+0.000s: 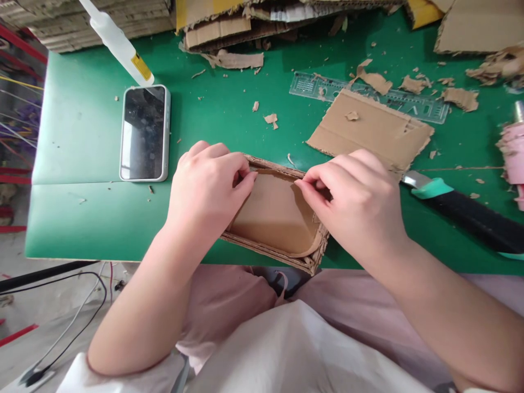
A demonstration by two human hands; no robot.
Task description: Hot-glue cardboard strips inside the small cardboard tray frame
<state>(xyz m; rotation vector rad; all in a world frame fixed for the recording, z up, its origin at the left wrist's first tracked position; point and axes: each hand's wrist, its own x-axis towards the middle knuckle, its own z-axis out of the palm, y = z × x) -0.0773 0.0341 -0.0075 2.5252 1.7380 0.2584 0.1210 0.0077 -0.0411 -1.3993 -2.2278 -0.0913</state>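
A small, shallow cardboard tray (pixel 278 215) with layered walls and a rounded inner lining lies at the table's near edge. My left hand (pixel 207 185) is closed at the tray's far left side, thumb and forefinger pinching the inner edge of its wall. On the opposite side, my right hand (pixel 356 194) pinches the same far wall near the right corner. Both hands hide parts of the tray's ends. Just beyond my right hand is a flat cardboard piece (pixel 368 128), lying partly over a clear ruler (pixel 301 84).
A phone (pixel 143 134) lies on the green table (pixel 82 218) at left, below a white glue gun or bottle-like tool (pixel 118 46). To the right lies a black-handled cutter (pixel 470 213) beside a pink object (pixel 513 150). Cardboard stacks (pixel 221 33) and torn scraps (pixel 372 79) occupy the back.
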